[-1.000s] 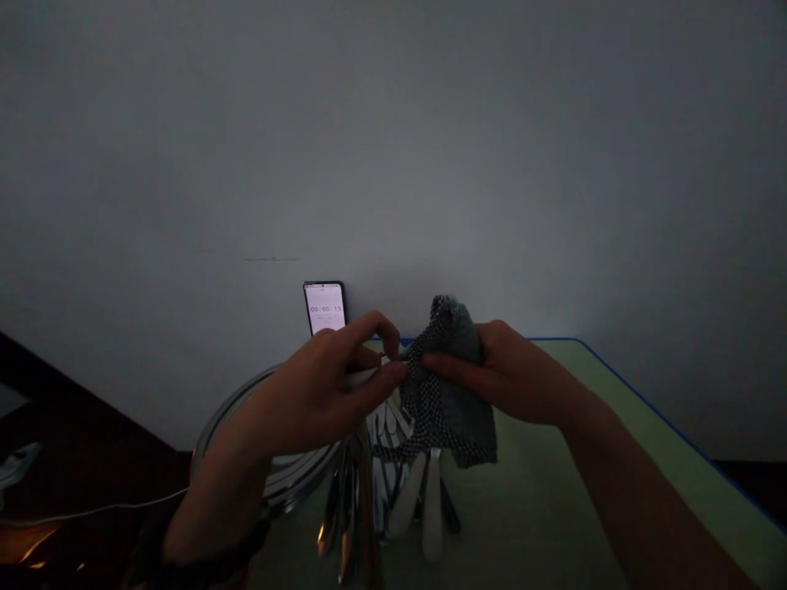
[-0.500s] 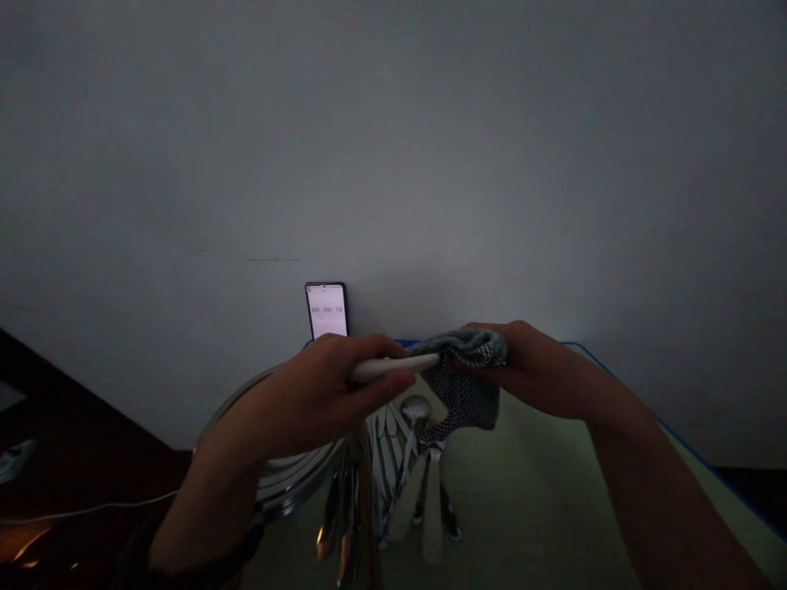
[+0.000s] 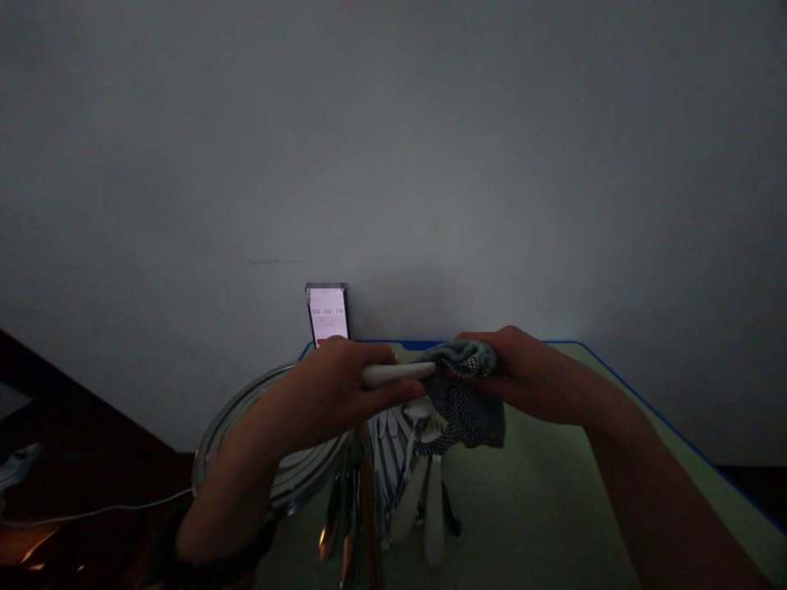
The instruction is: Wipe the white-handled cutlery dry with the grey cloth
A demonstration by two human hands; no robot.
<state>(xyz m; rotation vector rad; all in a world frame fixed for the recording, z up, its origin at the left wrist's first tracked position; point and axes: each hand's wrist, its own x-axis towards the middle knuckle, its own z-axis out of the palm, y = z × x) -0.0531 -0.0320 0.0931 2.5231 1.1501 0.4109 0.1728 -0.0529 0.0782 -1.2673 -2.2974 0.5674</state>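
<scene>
My left hand [image 3: 332,393] is closed round the pale handle of a utensil [image 3: 397,374], held level in front of me. My right hand [image 3: 522,373] grips a grey checked cloth [image 3: 464,393] wrapped over the utensil's far end, so that end is hidden. The loose part of the cloth hangs down below my fingers. Beneath both hands a pile of metal cutlery [image 3: 399,483] with pale handles lies on the green table [image 3: 553,508].
A round metal tray [image 3: 246,418] sits at the table's left edge, partly under my left arm. A phone [image 3: 328,315] showing a timer leans upright against the grey wall. The table has a blue rim. A white cable [image 3: 92,512] runs across the dark floor at left.
The cloth, bunched upright a second ago, now lies wrapped along the utensil. More of the pale handle shows between my hands. The timer has advanced by a second.
</scene>
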